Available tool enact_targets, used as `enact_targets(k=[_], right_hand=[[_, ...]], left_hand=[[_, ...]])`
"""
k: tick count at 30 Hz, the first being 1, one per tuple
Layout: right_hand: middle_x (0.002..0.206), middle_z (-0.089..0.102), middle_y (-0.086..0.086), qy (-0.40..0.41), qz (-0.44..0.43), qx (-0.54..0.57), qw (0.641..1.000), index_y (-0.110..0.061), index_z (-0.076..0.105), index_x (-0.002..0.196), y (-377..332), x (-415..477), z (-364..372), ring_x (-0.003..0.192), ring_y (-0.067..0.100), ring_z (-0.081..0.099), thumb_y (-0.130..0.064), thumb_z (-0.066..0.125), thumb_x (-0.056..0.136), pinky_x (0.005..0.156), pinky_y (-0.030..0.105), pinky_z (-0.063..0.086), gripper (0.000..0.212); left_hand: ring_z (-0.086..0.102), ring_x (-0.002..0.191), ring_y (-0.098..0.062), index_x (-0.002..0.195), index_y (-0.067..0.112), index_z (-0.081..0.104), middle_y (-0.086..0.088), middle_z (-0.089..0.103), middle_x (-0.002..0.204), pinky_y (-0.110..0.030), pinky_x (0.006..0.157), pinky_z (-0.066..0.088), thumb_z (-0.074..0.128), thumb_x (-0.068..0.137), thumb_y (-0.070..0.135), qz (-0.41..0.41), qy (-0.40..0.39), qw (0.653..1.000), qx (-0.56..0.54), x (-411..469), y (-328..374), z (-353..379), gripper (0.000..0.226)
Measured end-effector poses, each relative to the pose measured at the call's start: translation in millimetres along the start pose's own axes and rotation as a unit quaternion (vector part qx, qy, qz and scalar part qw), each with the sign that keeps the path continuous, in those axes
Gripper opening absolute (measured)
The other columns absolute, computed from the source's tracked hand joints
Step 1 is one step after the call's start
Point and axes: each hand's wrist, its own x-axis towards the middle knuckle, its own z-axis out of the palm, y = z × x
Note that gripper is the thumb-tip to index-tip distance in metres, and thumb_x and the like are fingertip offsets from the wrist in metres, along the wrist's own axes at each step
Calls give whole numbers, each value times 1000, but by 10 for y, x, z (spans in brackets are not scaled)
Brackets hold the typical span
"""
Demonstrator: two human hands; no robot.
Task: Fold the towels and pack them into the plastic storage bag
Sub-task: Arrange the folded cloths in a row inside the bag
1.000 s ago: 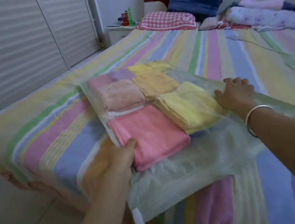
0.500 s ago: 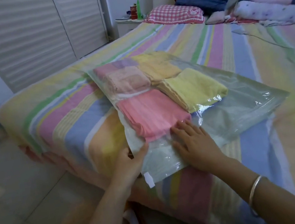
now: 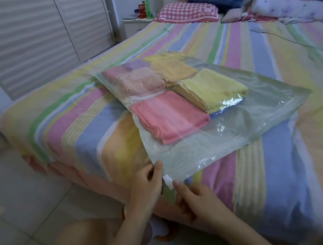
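Observation:
A clear plastic storage bag [image 3: 242,128] lies flat on the striped bed, near its foot edge. Inside it sit several folded towels: a pink towel [image 3: 170,116] at the front, a yellow towel [image 3: 212,89] to its right, a peach towel [image 3: 141,83] and an orange-yellow towel [image 3: 170,67] behind. My left hand [image 3: 147,185] pinches the bag's near left corner between thumb and fingers. A small white zip slider [image 3: 168,181] sits on that corner. My right hand [image 3: 197,198] is just right of the slider, its fingertips at the slider; I cannot tell whether they grip it.
The striped bed [image 3: 281,166] fills the right half. Pillows and bedding, with a checked pillow [image 3: 187,13], lie at the head. A nightstand [image 3: 135,23] holds bottles. A slatted wardrobe [image 3: 24,38] stands on the left beyond tiled floor [image 3: 11,211]. My knee [image 3: 78,243] is below.
My right hand left the bag's top and came down to the white slider at the near corner. My left hand slid along the edge to that same corner.

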Motion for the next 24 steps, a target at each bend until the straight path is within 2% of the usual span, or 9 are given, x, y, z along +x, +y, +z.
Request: enact_targets(k=[3,9,12,14,15,17,20,22,24], right_hand=[[50,53,-3,-41,8,74,996,-19,56,51,-96,43,133,51,11,50,-51,56,90,55,25,42,50],[37,46,-10,-23,9,145,989,-21,52,33,-145,77,241,39,0,45,-32,53,96,50,18,36,65],[34,42,-9,11,14,163,986,-19,50,38,-168,77,281,35,0,42,-27,53,97,41,14,34,60],[35,44,-8,26,24,175,984,-15,48,45,-170,75,315,36,1,45,-25,55,96,41,14,35,52],[36,46,-7,29,29,185,982,-14,50,46,-182,65,319,39,3,48,-25,56,95,43,15,37,51],[37,47,-6,31,36,195,980,-16,51,42,-194,64,316,40,4,49,-26,59,93,45,17,39,53],[37,43,-6,30,54,194,979,-13,47,45,-217,85,290,38,5,45,-25,61,91,43,18,37,49],[44,48,-1,25,42,191,980,-9,51,51,-234,93,271,51,12,51,-31,63,87,52,25,44,44],[56,54,1,-11,-5,104,994,-11,59,65,-210,106,244,63,14,54,-38,62,86,62,35,49,34]], left_hand=[[42,46,-10,55,14,45,4,44,45,-27,48,35,50,97,37,-12,-11,1000,-10,-29,-85,11,49],[47,56,-19,68,-2,49,-11,49,58,-35,55,38,52,95,44,-14,-12,998,-65,-79,-125,36,54],[55,64,-25,82,-7,57,-22,60,69,-40,62,46,54,89,55,-16,-7,995,-103,-96,-150,68,62],[68,77,-29,87,0,66,-22,69,81,-41,74,54,53,95,45,-19,3,993,-117,-109,-165,87,48],[71,82,-27,85,6,70,-17,72,82,-39,77,56,52,97,38,-19,7,993,-120,-113,-170,92,38],[68,72,-20,72,15,70,-6,71,72,-36,70,55,52,98,32,-21,14,993,-115,-119,-165,91,36],[42,51,-12,49,21,51,1,45,48,-31,52,36,53,96,33,-21,25,995,-98,-146,-130,71,49],[40,52,-14,49,22,48,-2,42,50,-31,52,35,53,95,34,-13,27,995,-90,-149,-103,61,48],[43,53,-14,50,22,51,-4,45,51,-30,52,38,53,96,33,3,40,995,-86,-152,-69,50,47]])
